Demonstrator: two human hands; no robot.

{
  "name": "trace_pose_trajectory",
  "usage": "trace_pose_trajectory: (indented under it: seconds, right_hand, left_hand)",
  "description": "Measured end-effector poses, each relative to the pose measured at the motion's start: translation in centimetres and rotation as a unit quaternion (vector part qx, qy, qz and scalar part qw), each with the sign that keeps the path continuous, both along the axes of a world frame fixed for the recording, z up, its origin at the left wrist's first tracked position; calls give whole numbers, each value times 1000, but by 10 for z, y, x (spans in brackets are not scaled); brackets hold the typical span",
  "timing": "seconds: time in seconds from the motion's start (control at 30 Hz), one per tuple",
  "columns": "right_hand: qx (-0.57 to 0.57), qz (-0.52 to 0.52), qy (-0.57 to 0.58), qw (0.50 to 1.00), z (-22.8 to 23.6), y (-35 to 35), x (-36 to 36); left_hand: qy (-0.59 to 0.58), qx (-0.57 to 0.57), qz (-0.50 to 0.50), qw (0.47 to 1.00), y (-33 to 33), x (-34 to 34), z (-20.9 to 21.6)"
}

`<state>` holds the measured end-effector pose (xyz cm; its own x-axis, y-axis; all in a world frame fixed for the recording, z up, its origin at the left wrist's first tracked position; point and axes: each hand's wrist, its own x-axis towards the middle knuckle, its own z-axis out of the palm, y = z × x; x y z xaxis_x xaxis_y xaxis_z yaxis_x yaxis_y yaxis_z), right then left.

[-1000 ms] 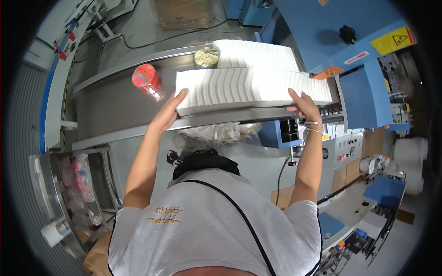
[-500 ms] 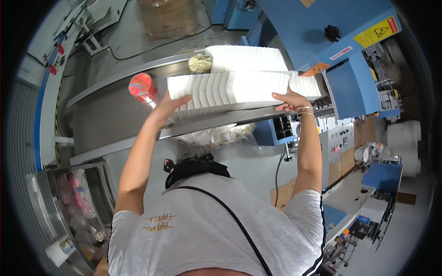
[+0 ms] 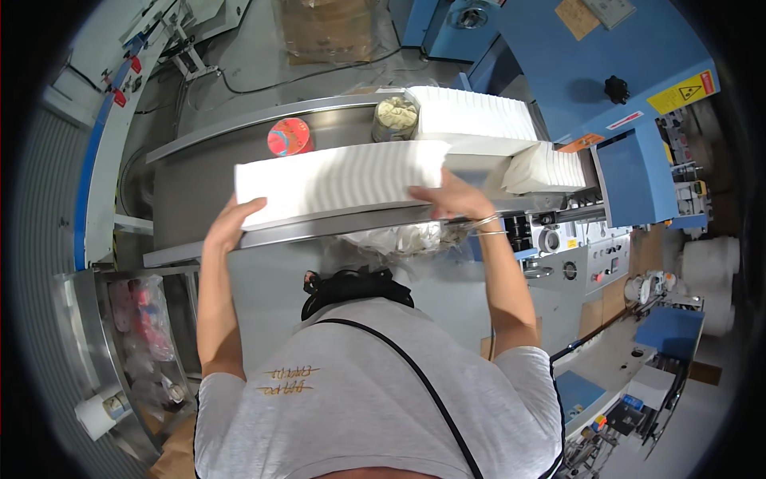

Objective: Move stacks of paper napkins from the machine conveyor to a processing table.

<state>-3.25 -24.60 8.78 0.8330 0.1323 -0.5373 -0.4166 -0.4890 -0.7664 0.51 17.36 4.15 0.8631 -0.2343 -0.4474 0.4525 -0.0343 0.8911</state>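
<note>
A long white stack of folded paper napkins (image 3: 339,184) lies across the steel table (image 3: 191,199), pressed between my two hands. My left hand (image 3: 230,222) holds its left end and my right hand (image 3: 448,199), with bangles on the wrist, grips its right end. Behind it lies a second white stack (image 3: 471,116), and a shorter stack (image 3: 546,169) sits at the mouth of the blue machine (image 3: 630,88). A red-lidded can (image 3: 289,136) and a jar (image 3: 395,117) stand at the table's far side.
A clear plastic bag (image 3: 391,238) hangs under the table's front edge. A control panel with knobs (image 3: 570,259) sits to the right. White paper rolls (image 3: 710,279) stand at far right. A rack with packed goods (image 3: 144,335) is at lower left.
The long stack has slid left along the table between my hands, leaving a short stack behind at the machine's mouth. My right hand now grips the separated stack's right end.
</note>
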Motion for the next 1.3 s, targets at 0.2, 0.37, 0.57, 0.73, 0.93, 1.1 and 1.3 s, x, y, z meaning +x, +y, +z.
trace_pose_trajectory:
  seconds: [0.2, 0.37, 0.57, 0.73, 0.93, 1.1, 1.3]
  right_hand:
    - [36, 65, -30, 997, -32, 86, 39]
    - [11, 115, -22, 993, -30, 92, 71]
    - [-300, 158, -161, 927, 6, 69, 66]
    - [-302, 48, -377, 874, 15, 144, 105]
    - [-232, 120, -223, 939, -22, 232, 162]
    - [-145, -30, -326, 934, 20, 208, 125]
    - [-359, -200, -358, 838, 110, 85, 16]
  left_hand:
    - [8, 6, 85, 996, 105, 1, 2]
    - [-36, 64, 78, 994, 129, 2, -6]
    - [-44, 108, 68, 991, 86, 2, 12]
    - [-45, 102, 57, 992, 84, 0, 13]
    - [-83, 104, 47, 990, 93, 0, -2]
    - [-87, 107, 44, 989, 92, 6, -2]
    - [-81, 93, 66, 990, 100, -2, -1]
